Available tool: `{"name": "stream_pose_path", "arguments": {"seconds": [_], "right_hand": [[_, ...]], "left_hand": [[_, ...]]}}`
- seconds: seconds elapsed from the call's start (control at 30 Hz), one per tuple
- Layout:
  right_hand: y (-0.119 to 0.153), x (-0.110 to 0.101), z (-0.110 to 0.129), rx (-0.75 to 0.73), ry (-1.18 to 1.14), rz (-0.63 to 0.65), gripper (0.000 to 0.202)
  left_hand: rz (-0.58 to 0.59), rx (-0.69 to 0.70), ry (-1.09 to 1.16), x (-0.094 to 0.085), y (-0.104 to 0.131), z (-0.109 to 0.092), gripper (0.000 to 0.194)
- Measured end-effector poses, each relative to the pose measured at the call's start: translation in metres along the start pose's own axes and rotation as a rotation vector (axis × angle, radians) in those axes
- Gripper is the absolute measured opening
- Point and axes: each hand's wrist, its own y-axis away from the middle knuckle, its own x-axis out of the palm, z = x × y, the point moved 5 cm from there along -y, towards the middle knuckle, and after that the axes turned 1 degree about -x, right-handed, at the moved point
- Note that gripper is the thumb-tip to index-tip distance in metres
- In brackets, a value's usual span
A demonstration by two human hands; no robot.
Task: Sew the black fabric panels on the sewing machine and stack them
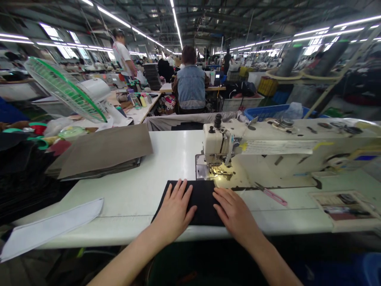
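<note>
"While both hands lie near the front edge of the worktop [131, 198], what is under them?"

"Black cloth piece [204, 200], flat, just on the near side of the sewing machine's [218, 145] needle area. Left hand [177, 212] palm down on its left part, grip slack, fingers spread. Right hand [235, 210] at its right edge, fingertips resting on top, grip loose, digits a little apart."

"Surface itself?"

"Pale, glossy, a dark seam running across it near the front. Small lamp glow at the needle; paint chipped around the machine bed. Pink-handled snips [275, 197] right of the right hand. Farther right, a shallow tray [345, 226] with small items, too blurred to name."

"Left side?"

"Stack of grey-brown panels [110, 149] toward the back, top sheet askew. White strip [56, 222] nearer, jutting past the front edge. Dark fabric heap [24, 174] beyond the left end. Green-rimmed fan [92, 91] behind the stack, tilted."

"And the room?"

"Large workshop, dark metal roof, long rows of strip lights [175, 16] receding. Co-worker in a denim vest [191, 87] seated directly ahead, back turned. Another person in a white top [122, 57] standing left of that. Blue basket [256, 112] behind the machine; grey thread cones [290, 59] above, at right. Far benches blur together."
</note>
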Motion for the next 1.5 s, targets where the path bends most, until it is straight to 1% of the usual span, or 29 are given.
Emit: {"name": "stream_pose_path", "arguments": {"seconds": [0.03, 0.1, 0.17, 0.3, 0.47, 0.57, 0.73, 0.93, 1.1, 1.17, 1.2, 1.27, 1.37, 1.43, 1.5], "right_hand": [[-0.002, 0.000, -0.001, -0.004, 0.007, 0.008, 0.031], [-0.010, 0.001, -0.004, 0.004, 0.017, 0.009, 0.031], [-0.020, 0.003, -0.007, 0.023, 0.006, -0.004, 0.031], [-0.035, 0.006, -0.015, 0.061, -0.046, -0.031, 0.029], [-0.041, 0.006, -0.020, 0.081, -0.078, -0.042, 0.026], [-0.042, 0.007, -0.021, 0.086, -0.077, -0.044, 0.026], [-0.042, 0.004, -0.019, 0.084, -0.075, -0.045, 0.027], [-0.046, 0.004, -0.020, 0.088, -0.045, -0.011, 0.027], [-0.045, 0.004, -0.021, 0.083, -0.029, -0.017, 0.029], [-0.037, 0.001, -0.017, 0.047, -0.024, -0.034, 0.028], [-0.031, -0.001, -0.014, 0.026, -0.021, -0.042, 0.027], [-0.017, -0.006, -0.007, -0.013, -0.017, -0.048, 0.026], [0.000, -0.012, 0.001, -0.048, -0.028, -0.033, 0.026], [0.003, -0.013, 0.002, -0.054, -0.032, -0.025, 0.027], [-0.001, -0.012, 0.000, -0.048, -0.021, -0.031, 0.026]], "left_hand": [[0.012, 0.020, 0.018, -0.002, -0.007, -0.004, 0.057], [0.047, 0.113, 0.071, -0.002, -0.022, -0.016, 0.059], [0.086, 0.206, 0.117, -0.001, -0.037, -0.022, 0.064], [0.119, 0.253, 0.145, 0.002, -0.057, -0.014, 0.067], [0.103, 0.266, 0.150, 0.000, -0.063, -0.006, 0.067], [0.099, 0.267, 0.154, -0.001, -0.065, -0.006, 0.067], [0.125, 0.261, 0.145, 0.001, -0.065, -0.006, 0.066], [0.095, 0.276, 0.147, 0.002, -0.067, -0.004, 0.066], [0.122, 0.261, 0.104, 0.003, -0.070, -0.004, 0.068], [0.105, 0.265, 0.096, 0.001, -0.064, -0.007, 0.064], [0.098, 0.282, 0.094, 0.000, -0.058, -0.009, 0.058], [0.099, 0.360, 0.103, -0.003, -0.044, -0.017, 0.048], [0.110, 0.490, 0.139, -0.008, -0.022, -0.029, 0.044], [0.097, 0.495, 0.158, -0.011, -0.017, -0.029, 0.044], [0.086, 0.469, 0.177, -0.012, -0.021, -0.026, 0.044]]}}
